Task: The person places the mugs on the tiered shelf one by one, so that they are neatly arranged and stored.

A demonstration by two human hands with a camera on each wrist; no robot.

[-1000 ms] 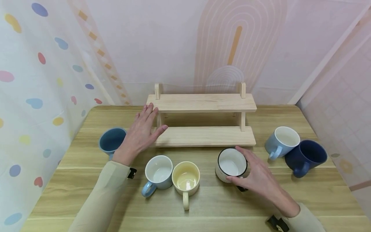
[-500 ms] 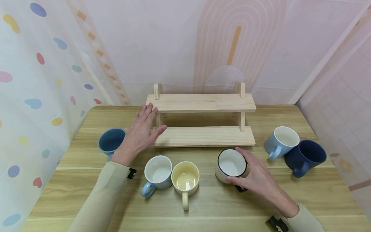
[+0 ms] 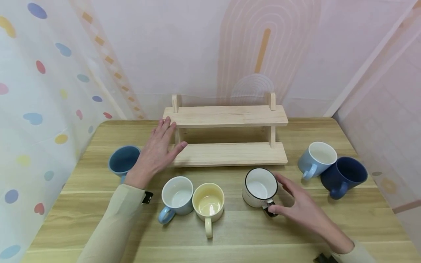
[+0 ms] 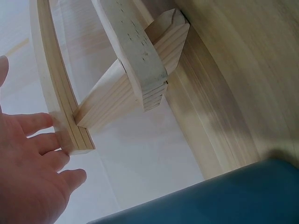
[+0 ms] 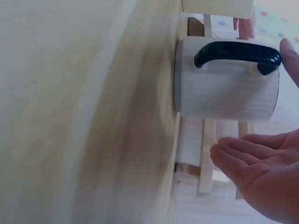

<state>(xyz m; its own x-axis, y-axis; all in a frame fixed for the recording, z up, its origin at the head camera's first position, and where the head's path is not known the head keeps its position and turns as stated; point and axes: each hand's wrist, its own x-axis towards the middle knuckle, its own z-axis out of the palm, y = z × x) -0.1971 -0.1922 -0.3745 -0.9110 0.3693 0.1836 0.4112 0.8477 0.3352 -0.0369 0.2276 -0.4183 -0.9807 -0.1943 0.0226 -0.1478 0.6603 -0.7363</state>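
Observation:
A white enamel mug with a black rim (image 3: 251, 199) stands upright in front of a two-tier wooden shelf (image 3: 227, 116). Its black handle (image 5: 238, 50) points toward the person's right front. Spread beside this mug is my right hand (image 3: 304, 208), thumb right at the handle and fingers straight, apart from the mug's wall in the right wrist view. At the shelf's left end my left hand (image 3: 154, 155) rests with extended fingers; their tips meet the upper board's end (image 4: 70, 140). Below that hand, a teal mug (image 4: 205, 196) shows in the left wrist view.
Front left of the enamel mug stand a light blue mug (image 3: 185, 208) and a yellow mug (image 3: 208, 215), side by side. Another light blue mug (image 3: 307, 162) and a navy mug (image 3: 340, 179) stand close together at the right. Patterned cloth (image 3: 184, 47) hangs behind the wooden table (image 3: 263, 241).
My right hand has let go of the enamel mug's sides and drawn back to the right, uncovering more of the handle. The left hand stays at the shelf; the head view shifts slightly.

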